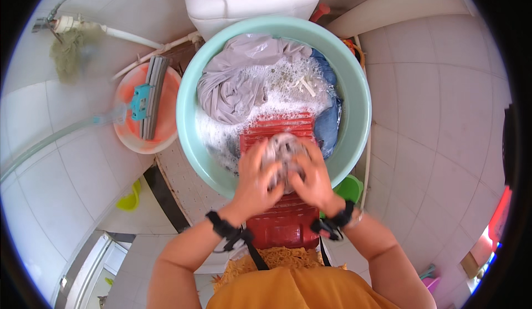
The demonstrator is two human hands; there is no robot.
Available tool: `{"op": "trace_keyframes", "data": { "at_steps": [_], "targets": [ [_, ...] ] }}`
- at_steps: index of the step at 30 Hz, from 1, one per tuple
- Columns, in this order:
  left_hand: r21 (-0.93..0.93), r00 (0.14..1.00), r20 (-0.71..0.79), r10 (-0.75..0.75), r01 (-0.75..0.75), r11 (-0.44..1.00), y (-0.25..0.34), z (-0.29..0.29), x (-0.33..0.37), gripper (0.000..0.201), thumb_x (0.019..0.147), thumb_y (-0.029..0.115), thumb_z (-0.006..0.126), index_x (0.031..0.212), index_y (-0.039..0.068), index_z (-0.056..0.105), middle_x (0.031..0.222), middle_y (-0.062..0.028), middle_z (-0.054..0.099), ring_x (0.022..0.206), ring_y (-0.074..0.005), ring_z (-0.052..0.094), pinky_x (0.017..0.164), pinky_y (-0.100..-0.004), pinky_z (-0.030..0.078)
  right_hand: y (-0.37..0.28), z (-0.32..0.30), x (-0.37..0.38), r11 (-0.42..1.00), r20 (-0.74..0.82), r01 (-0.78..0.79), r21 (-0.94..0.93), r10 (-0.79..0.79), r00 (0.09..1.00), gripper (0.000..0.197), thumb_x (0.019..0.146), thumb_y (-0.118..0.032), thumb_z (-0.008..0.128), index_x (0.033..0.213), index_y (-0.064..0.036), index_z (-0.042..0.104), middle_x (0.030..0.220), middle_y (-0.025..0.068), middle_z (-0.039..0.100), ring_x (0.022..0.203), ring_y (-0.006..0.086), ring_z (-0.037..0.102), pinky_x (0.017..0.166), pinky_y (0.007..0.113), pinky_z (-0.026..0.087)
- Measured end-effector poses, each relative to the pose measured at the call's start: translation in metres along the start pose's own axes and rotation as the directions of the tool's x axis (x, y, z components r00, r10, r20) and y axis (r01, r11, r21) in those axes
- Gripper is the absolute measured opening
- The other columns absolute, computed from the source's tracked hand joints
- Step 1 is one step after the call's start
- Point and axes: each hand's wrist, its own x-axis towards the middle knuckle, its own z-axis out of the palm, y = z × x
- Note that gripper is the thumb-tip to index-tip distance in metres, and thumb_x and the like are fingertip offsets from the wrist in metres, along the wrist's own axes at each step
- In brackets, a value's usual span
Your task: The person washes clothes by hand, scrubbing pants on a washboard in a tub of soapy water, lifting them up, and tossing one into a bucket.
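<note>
A bunched grey cloth (284, 148), wet and sudsy, is squeezed between my two hands over a red washboard (282, 223). My left hand (252, 176) curls round its left side, and my right hand (314, 177) presses on its right side; both are slightly blurred. The ridged board leans into a large pale green basin (188, 137). Inside, a light grey garment (224, 90) lies heaped at the left and back. White suds (288, 76) cover much of the water. Blue denim-like fabric (328, 129) rests along the right wall of the basin.
Behind the basin stands a white toilet tank (252, 10). To the left, a sponge mop head (152, 98) sits across a pink-orange tub (123, 134), its long handle reaching left. A green container (350, 187) is partly hidden at the basin's right. Tiled walls close in on both sides.
</note>
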Motion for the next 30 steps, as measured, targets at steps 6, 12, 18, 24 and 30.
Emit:
{"op": "trace_keyframes", "data": {
  "at_steps": [6,12,18,24,30],
  "targets": [
    [0.313,0.997,-0.029,0.070,-0.058,0.948,-0.035,0.033,0.015,0.051,0.065,0.021,0.072,0.111,0.005,0.055,0.115,-0.0140,0.053,0.111,-0.0355,0.049,0.095,-0.0489,0.036,0.029,0.034,0.018,0.979,-0.063,0.076,-0.189,-0.090,0.994,0.030,0.069,-0.020,0.068,0.096,-0.0090,0.063,0.097,0.0121,0.056,0.090,0.0345,0.048,0.077,0.047,0.037],
    [0.051,0.999,-0.033,-0.026,0.028,0.998,-0.033,0.007,0.057,0.068,0.065,0.021,0.071,0.125,0.004,0.045,0.122,-0.0151,0.052,0.117,-0.0368,0.045,0.101,-0.0490,0.031,0.033,0.023,0.059,0.984,-0.186,-0.096,-0.151,0.067,0.980,0.031,0.072,-0.015,0.064,0.101,-0.0076,0.062,0.110,0.0134,0.058,0.103,0.0326,0.053,0.085,0.047,0.038],
    [0.146,0.999,-0.038,0.035,-0.029,0.989,0.006,0.020,-0.039,0.047,0.074,0.018,0.066,0.115,0.004,0.048,0.122,-0.0168,0.050,0.118,-0.0390,0.044,0.102,-0.0557,0.031,-0.020,0.019,-0.031,0.986,-0.005,0.083,-0.142,-0.084,0.996,0.027,0.068,-0.016,0.067,0.094,-0.0082,0.063,0.107,0.0093,0.058,0.106,0.0339,0.053,0.085,0.049,0.036],
    [0.299,0.985,-0.163,0.060,-0.009,0.954,-0.040,0.022,0.056,0.032,0.079,0.015,0.062,0.106,0.004,0.050,0.113,-0.0147,0.053,0.100,-0.0343,0.050,0.086,-0.0481,0.038,0.028,0.046,0.063,0.966,-0.177,0.029,-0.259,-0.077,0.981,0.013,0.075,-0.017,0.062,0.080,-0.0087,0.053,0.081,0.0123,0.054,0.084,0.0335,0.051,0.070,0.045,0.035],
    [0.016,0.980,-0.189,-0.058,0.062,0.998,-0.023,0.010,0.035,0.042,0.072,0.022,0.070,0.106,0.005,0.054,0.140,-0.0237,0.038,0.121,-0.0433,0.042,0.101,-0.0539,0.033,0.021,0.027,0.037,0.991,-0.148,0.101,-0.091,-0.113,0.982,0.027,0.074,-0.013,0.067,0.100,-0.0043,0.064,0.120,0.0173,0.054,0.112,0.0391,0.050,0.092,0.048,0.039]
  ]
}}
